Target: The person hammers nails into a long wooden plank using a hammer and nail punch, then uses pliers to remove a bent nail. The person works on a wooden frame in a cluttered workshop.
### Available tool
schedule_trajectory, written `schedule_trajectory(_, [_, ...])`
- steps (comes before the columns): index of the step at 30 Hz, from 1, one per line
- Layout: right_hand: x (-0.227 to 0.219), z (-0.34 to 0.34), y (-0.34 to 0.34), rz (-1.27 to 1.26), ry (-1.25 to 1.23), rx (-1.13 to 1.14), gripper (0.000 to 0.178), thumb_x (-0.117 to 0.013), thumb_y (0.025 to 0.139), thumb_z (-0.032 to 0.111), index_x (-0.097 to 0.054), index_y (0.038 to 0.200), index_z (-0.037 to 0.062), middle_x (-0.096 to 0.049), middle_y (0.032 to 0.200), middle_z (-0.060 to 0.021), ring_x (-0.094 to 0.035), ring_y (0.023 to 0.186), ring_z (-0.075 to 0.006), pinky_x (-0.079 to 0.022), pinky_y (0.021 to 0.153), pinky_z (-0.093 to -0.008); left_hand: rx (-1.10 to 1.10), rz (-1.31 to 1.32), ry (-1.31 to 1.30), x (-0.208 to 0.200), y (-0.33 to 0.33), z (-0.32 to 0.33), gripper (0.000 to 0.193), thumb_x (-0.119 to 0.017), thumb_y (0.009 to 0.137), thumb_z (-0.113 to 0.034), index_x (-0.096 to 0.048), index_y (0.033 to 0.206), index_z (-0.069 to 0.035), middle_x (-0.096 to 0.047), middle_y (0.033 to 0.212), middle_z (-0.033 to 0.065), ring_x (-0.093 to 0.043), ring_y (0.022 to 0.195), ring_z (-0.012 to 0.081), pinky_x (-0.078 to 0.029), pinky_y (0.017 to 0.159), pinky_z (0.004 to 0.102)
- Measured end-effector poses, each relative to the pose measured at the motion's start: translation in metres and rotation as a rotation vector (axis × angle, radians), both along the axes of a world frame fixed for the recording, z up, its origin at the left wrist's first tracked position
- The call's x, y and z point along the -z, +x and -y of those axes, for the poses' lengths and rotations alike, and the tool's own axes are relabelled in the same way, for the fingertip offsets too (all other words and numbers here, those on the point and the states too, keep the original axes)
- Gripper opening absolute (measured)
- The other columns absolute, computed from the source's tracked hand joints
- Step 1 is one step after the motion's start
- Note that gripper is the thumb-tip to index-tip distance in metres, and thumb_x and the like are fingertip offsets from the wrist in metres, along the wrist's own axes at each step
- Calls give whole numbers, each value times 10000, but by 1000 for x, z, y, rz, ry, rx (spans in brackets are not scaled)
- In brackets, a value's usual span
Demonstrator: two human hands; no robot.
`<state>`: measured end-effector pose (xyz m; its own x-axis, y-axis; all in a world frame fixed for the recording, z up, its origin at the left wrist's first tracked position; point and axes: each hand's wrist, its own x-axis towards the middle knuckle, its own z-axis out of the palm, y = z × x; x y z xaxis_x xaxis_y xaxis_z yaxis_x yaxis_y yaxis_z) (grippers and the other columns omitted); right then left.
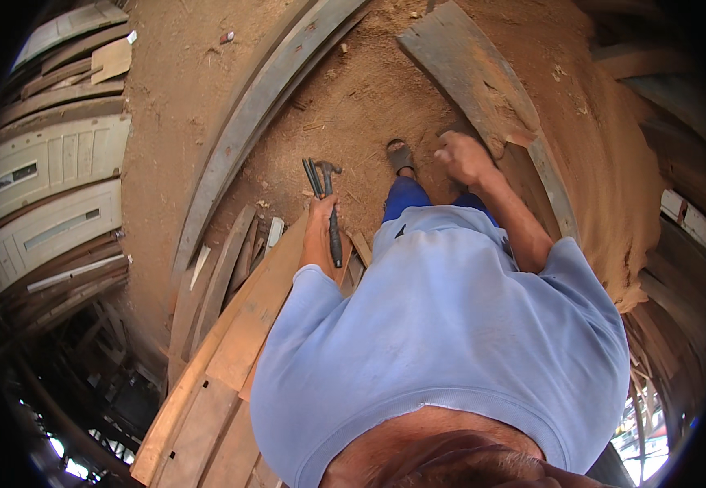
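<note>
My left hand [322,210] is closed around a claw hammer [334,232], its metal head up and its black grip hanging below the fist. The same hand holds a second dark tool [312,176] with two slim arms side by side; its kind is not clear. On the other side, my right hand [464,160] is curled into a fist, slightly blurred, beside a weathered wide plank [471,69]. Its palm side is hidden, so anything inside the fingers does not show. Between the hands, a sandalled foot [400,154] rests on the ground.
A long grey beam [243,114] lies across the sawdust-covered ground [174,73] at the left. Stacked boards [215,398] rise close by my left arm. Cream panelled doors [52,163] and more timber are piled at the far left. Dark planks [678,293] line the right side.
</note>
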<state>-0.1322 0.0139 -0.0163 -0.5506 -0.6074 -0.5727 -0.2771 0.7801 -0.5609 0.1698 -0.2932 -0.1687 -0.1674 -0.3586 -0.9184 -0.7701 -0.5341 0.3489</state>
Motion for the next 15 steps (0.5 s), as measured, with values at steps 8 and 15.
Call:
schedule_trajectory(8, [-24, -60, -90, -394, 15, 424, 405, -606, 951, 277, -633, 1196, -45, -681, 1122, -275, -660, 1073, -396, -511, 927, -455, 313, 313, 134, -17, 109, -26, 146, -703, 869, -125, -641, 764, -46, -614, 631, 59, -570, 499, 166, -448, 442, 314])
schedule_trajectory(15, [-13, -173, -74, -316, 168, 709, 449, -598, 964, 366, -643, 1153, -38, -697, 1086, -264, -685, 1012, -386, -509, 905, -458, 465, 208, 161, 2, 48, -98, 324, -745, 825, -185, -661, 1065, 16, -694, 841, 119, -668, 670, 245, -544, 598, 380])
